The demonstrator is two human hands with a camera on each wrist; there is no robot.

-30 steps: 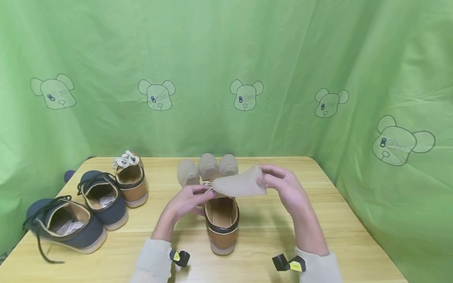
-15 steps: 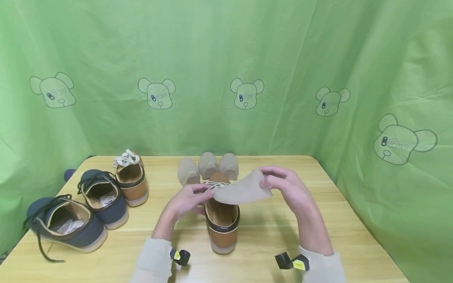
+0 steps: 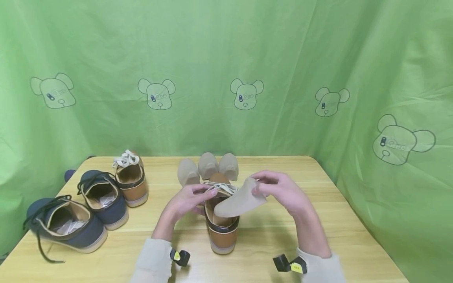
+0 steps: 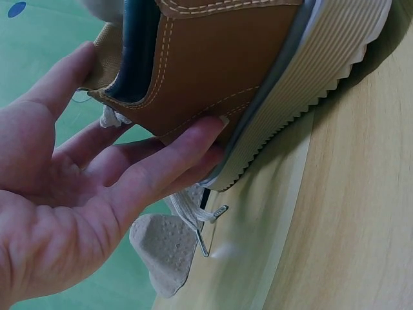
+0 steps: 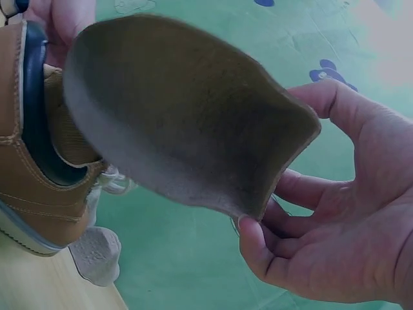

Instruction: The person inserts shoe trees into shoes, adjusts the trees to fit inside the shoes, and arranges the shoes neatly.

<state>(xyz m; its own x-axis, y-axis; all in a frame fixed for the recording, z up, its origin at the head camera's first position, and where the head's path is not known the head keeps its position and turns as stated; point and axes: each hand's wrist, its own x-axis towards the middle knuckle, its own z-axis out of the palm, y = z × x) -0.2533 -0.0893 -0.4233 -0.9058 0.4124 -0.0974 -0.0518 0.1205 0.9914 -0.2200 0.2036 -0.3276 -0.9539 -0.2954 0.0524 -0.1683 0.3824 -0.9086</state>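
A brown lace-up shoe (image 3: 223, 238) stands mid-table, heel towards me, with white laces. My left hand (image 3: 187, 201) grips its left side near the laces. In the left wrist view the thumb is at the tongue and the other fingers lie along the brown side (image 4: 213, 58). My right hand (image 3: 284, 192) pinches the wide end of a grey moulded shoe insert (image 3: 238, 202). Its rounded toe end slants down over the shoe's opening. The right wrist view shows the insert's hollow underside (image 5: 174, 110), with fingers at its rear edge.
Several grey moulded inserts (image 3: 208, 165) sit behind the brown shoe. Two navy shoes (image 3: 83, 232) with dark laces and another brown shoe (image 3: 135, 192) with white laces line the left of the wooden table (image 3: 283, 243). A green curtain (image 3: 201, 51) surrounds the table's back and sides.
My right hand has tilted the insert and brought its toe end down and nearer to me, from above the laces to over the shoe's opening. The left hand stays in place.
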